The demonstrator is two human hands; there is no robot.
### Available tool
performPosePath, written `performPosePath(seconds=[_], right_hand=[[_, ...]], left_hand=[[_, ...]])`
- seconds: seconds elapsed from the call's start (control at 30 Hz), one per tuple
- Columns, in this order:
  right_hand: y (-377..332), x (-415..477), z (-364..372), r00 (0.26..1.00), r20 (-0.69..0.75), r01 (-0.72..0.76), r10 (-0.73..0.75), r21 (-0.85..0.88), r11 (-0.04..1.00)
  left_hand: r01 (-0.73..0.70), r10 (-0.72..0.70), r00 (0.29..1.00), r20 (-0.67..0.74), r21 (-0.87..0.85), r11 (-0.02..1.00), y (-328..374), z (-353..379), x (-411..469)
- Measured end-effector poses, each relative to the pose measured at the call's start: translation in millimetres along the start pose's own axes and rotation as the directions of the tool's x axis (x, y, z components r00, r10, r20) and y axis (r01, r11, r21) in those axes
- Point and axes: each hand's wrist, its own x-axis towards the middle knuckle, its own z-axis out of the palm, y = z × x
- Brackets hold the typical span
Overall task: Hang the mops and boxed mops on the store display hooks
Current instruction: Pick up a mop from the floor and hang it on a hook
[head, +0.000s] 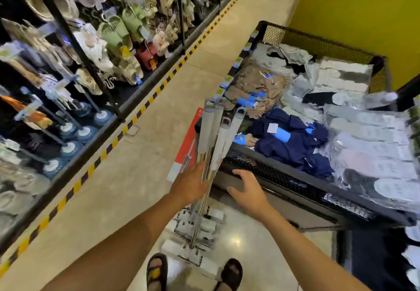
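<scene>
Bundle of mops (219, 136) propped on the wire bin (272, 172), long axis steep: handles up and away, heads down on the floor by the feet. Left hand (189, 186) flat against the shafts, touching. Right hand (248, 191) wide, holding nothing, just beside them opposite. Red boxed mop (189, 147) behind. Display rack (68, 31) well off left.

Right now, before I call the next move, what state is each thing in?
mops: bundled upright against the bin corner, heads on the floor, unhung.
boxed mop: red, leaning behind the bundle, unhung.
left hand: against the mop handles, fingertips hidden.
right hand: open, spread, holding nothing.
mesh bin: full of packed goods.
display rack: hung with slippers.
</scene>
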Motion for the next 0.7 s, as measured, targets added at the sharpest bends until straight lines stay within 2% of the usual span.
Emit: performPosePath(seconds=[0.17, 0.43, 0.53, 0.7], right_hand=[[7, 27, -19, 0.995, 0.091, 0.051, -0.047, -0.038, 0.998], [20, 31, -39, 0.996, 0.084, 0.044, -0.043, -0.013, 0.999], [25, 28, -38, 0.998, 0.062, 0.022, -0.021, -0.011, 1.000], [23, 20, -30, 0.999, 0.042, 0.014, -0.013, -0.022, 1.000]], left_hand=[[0.125, -0.122, 0.991, 0.049, -0.081, 0.989, 15, 22, 30], [0.257, -0.292, 0.955, -0.053, -0.342, 0.904, 29, 41, 91], [0.315, -0.361, 0.929, -0.084, -0.333, 0.889, 30, 45, 99], [0.273, -0.328, 0.932, -0.154, -0.299, 0.914, 23, 48, 93]])
